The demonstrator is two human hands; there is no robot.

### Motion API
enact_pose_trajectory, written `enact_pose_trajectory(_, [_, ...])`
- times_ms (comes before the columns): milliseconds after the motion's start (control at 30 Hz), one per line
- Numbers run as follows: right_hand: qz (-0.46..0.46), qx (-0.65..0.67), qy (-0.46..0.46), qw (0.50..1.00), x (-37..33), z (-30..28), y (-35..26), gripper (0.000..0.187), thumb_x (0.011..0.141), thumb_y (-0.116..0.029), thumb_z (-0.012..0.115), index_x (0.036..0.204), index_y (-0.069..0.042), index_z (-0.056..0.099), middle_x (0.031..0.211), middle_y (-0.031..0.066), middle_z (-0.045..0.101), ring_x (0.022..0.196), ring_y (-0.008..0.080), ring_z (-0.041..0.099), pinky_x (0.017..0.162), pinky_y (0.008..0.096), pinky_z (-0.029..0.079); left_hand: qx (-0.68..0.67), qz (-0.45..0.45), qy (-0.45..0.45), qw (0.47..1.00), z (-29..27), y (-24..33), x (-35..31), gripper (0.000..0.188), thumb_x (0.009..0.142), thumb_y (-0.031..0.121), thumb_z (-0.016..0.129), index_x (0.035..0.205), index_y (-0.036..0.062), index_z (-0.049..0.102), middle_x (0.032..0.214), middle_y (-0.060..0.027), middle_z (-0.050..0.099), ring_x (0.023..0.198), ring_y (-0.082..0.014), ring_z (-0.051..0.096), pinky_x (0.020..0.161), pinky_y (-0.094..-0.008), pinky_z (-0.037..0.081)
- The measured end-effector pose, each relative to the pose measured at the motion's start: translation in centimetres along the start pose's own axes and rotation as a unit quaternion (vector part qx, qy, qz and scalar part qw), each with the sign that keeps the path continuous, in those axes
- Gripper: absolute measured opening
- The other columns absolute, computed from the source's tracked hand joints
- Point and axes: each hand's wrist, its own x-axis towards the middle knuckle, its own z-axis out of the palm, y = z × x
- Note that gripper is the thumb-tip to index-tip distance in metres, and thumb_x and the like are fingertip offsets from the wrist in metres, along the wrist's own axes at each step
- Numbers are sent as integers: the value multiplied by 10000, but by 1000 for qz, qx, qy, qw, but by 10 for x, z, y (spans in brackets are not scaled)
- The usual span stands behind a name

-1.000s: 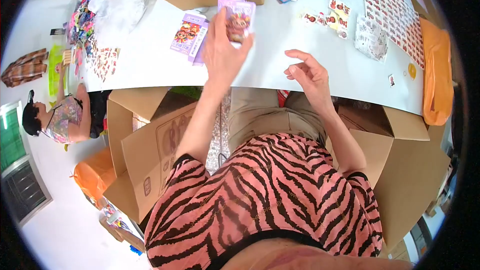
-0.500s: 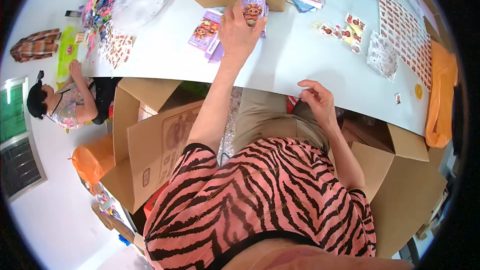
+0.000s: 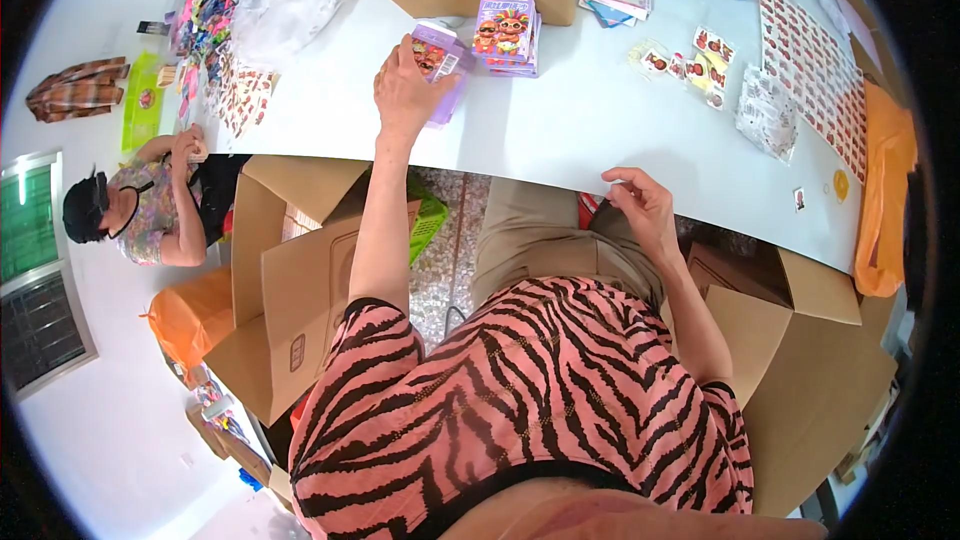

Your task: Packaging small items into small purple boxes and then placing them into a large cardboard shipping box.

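Left hand (image 3: 403, 102)'s spread over a purple box (image 3: 452, 75), can't tell if it's gripping. Box runs lengthwise roughly away from the body, stack (image 3: 505, 32) just to its right. Right hand (image 3: 645, 208)'s loosely curled, empty, farther off.
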Motion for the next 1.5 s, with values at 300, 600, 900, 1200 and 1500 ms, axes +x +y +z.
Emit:
enact_pose_trajectory(300, [-18,-29,7,999,-1,3,-6,161,883,-54,565,1018,-20,646,794,9,626,700,62,531,619,216,425,-178,-28,95,979,-26,6,-20,938,628,264,834,1378,-18,346,1145,-197,598,957,-298,622,824,-369,500])
enact_pose_trajectory(600, [-108,61,-43,991,32,-13,-70,336,897,-125,569,1215,-24,534,1080,49,599,963,95,542,867,260,428,-792,33,-199,576,-12,92,-76,860,695,325,796,1348,-13,351,1175,-182,583,951,-265,640,840,-363,527])
enact_pose_trajectory(900, [-94,84,-10,992,23,-18,-79,517,851,-95,615,1329,-14,436,1058,68,596,926,115,559,802,246,455,-858,-76,-318,397,27,145,-126,623,872,412,603,1279,-28,433,1174,-169,584,1041,-287,605,939,-408,475])
enact_pose_trajectory(1200, [-92,72,109,987,10,-34,-63,494,854,19,562,1333,-11,444,837,-38,518,767,40,471,702,176,383,-817,-17,-410,406,12,171,-130,562,929,426,532,1319,43,399,1186,-124,558,1029,-187,594,802,-294,515])
enact_pose_trajectory(1500, [-154,118,49,980,10,-24,-66,518,891,-34,544,1375,4,362,1110,86,596,1011,130,543,887,266,417,-732,-53,-320,599,11,173,-123,530,741,94,763,1213,42,529,1011,-20,633,908,-81,580,831,-258,473])
